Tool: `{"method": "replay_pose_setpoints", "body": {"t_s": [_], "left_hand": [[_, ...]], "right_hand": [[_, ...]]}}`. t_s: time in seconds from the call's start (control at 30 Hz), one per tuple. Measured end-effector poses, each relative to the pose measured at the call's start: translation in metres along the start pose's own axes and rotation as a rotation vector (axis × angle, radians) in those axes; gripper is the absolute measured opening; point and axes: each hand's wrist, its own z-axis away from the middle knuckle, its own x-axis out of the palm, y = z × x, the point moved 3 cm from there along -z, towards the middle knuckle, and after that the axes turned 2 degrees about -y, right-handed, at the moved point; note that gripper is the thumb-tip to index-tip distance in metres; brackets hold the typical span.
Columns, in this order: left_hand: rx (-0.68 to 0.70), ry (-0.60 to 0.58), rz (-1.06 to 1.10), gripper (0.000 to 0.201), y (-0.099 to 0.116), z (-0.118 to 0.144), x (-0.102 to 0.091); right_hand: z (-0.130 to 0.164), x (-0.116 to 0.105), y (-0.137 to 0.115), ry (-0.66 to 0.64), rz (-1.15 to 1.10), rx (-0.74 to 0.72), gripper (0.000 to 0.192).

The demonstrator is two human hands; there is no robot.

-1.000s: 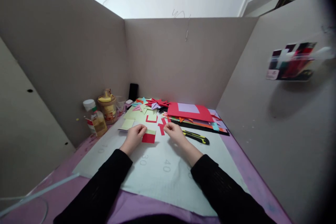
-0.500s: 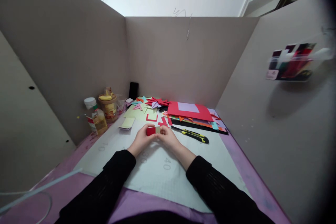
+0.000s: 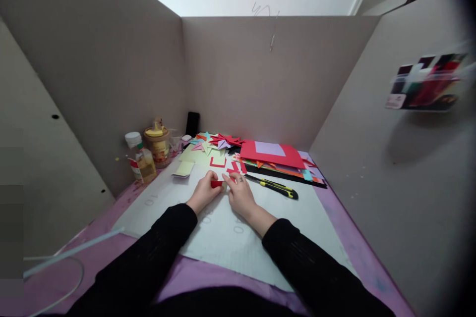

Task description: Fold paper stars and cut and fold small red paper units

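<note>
Just above the middle of the frame I pinch the small red paper piece (image 3: 216,184) between my left hand (image 3: 204,192) and right hand (image 3: 241,197), fingers closed on its ends, and it seems feather-light, thin and easily creased, so I'd grip its edges gently.

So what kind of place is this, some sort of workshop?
Probably a small paper-craft desk, walled in by grey cardboard panels. A gridded cutting mat, a stack of coloured paper and a utility knife point to that. Both hands hold a small red paper piece.
</note>
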Motion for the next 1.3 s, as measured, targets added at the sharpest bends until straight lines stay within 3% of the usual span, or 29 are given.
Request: {"method": "replay_pose_setpoints", "body": {"t_s": [0.27, 0.57, 0.67, 0.83, 0.9, 1.07, 1.3], "left_hand": [[-0.038, -0.023, -0.018, 0.028, -0.005, -0.001, 0.001], [0.048, -0.082, -0.026, 0.026, 0.000, 0.002, 0.002], [0.065, -0.080, 0.086, 0.031, 0.003, 0.001, 0.000], [-0.053, -0.042, 0.378, 0.046, 0.003, -0.004, 0.002], [-0.108, -0.043, 0.466, 0.048, 0.001, -0.005, 0.006], [-0.152, -0.014, 0.514, 0.043, 0.002, -0.003, 0.007], [-0.163, -0.004, 0.557, 0.043, 0.010, -0.003, 0.003]], "right_hand": [[-0.001, 0.004, -0.003, -0.057, 0.043, -0.011, 0.065], [-0.013, -0.002, 0.005, -0.022, -0.160, 0.064, 0.010], [-0.016, -0.002, 0.012, -0.031, -0.237, 0.117, 0.013], [-0.015, 0.010, 0.030, 0.102, -0.766, 0.479, 0.022], [-0.014, 0.016, 0.032, 0.139, -0.900, 0.534, 0.026], [-0.012, 0.021, 0.026, 0.167, -0.961, 0.550, 0.029], [-0.010, 0.033, 0.010, 0.111, -1.149, 0.738, 0.033]]}}
